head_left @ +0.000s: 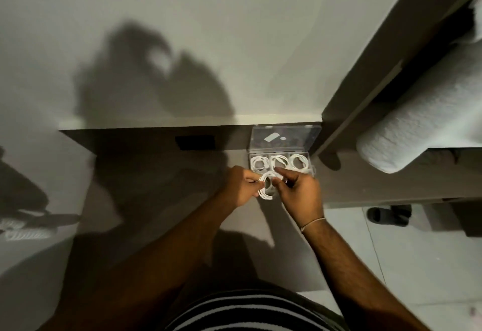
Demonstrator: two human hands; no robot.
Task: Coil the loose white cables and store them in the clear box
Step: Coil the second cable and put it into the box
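Note:
A coiled white cable [266, 195] hangs between both hands just in front of the clear box [311, 167]. My left hand [240, 187] pinches the coil's left side, and my right hand [300, 192] grips its right side with the fingers curled over it. The clear box sits on the brown desk [156, 187] against the back ledge, its lid [285, 137] standing open. Three coiled white cables [280, 163] lie side by side in it.
A dark rectangular object [195, 142] lies on the desk near the back ledge. A tall brown panel [365, 90] rises right of the box, with a rolled white towel [417, 127] beyond it. A dark slipper [388, 215] sits on the pale floor at right.

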